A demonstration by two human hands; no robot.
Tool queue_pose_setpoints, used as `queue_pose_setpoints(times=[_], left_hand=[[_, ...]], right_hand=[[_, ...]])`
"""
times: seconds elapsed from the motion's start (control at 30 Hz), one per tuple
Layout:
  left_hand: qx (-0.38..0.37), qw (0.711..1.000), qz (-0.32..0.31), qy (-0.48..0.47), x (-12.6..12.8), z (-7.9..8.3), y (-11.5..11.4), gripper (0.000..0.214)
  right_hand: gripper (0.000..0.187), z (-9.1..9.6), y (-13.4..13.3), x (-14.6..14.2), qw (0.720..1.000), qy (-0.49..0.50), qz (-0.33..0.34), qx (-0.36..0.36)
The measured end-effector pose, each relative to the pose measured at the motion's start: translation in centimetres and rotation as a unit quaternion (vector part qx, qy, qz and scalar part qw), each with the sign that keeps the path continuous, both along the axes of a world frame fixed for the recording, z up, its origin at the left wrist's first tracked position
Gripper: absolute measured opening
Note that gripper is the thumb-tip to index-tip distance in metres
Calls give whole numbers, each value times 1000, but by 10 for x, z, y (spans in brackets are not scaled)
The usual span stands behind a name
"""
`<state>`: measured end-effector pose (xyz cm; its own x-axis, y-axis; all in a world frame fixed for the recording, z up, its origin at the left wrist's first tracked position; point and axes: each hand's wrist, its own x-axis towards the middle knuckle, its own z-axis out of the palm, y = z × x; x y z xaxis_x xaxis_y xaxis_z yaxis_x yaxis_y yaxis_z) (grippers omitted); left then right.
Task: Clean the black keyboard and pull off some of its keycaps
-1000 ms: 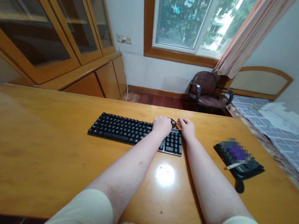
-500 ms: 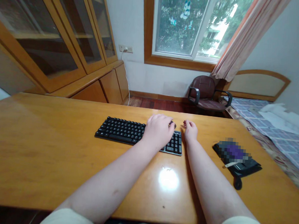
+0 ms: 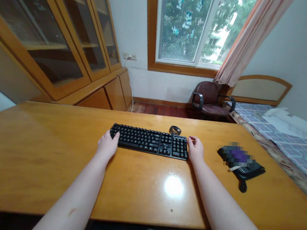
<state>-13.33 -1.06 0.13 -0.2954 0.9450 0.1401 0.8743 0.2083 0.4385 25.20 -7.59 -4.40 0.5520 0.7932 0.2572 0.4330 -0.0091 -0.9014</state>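
Holding the keyboard in our left grip, right grip unclear, we risked uneven pressure skewing it.

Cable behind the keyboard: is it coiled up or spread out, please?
Coiled up: the cable lies in round loops on the table, just behind the right end of the keyboard.
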Motion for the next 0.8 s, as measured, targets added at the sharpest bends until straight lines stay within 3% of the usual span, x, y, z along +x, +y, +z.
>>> queue_pose_setpoints(times=[0.1, 0.2, 0.3, 0.47, 0.6, 0.8], left_hand=[[6, 999, 32, 24, 5, -8, -1, 70], [6, 1000, 23, 17, 1, -10, 2, 68], [16, 1000, -6, -7, -8, -11, 3, 63], [38, 995, 13, -95, -12, -9, -1, 53], [42, 984, -7, -171, -2, -6, -4, 43], [21, 967, -93, -237, 11, -8, -7, 38]], right_hand=[[43, 0, 1, 2, 1000, -10, 4, -14], [42, -1, 3, 6, 999, 31, 15, -17], [42, -1, 4, 8, 996, 89, 8, -15], [49, 5, 5, 10, 990, 136, 28, 0], [51, 11, 4, 16, 998, 51, 33, -6], [57, 11, 7, 41, 990, -132, -9, -55]])
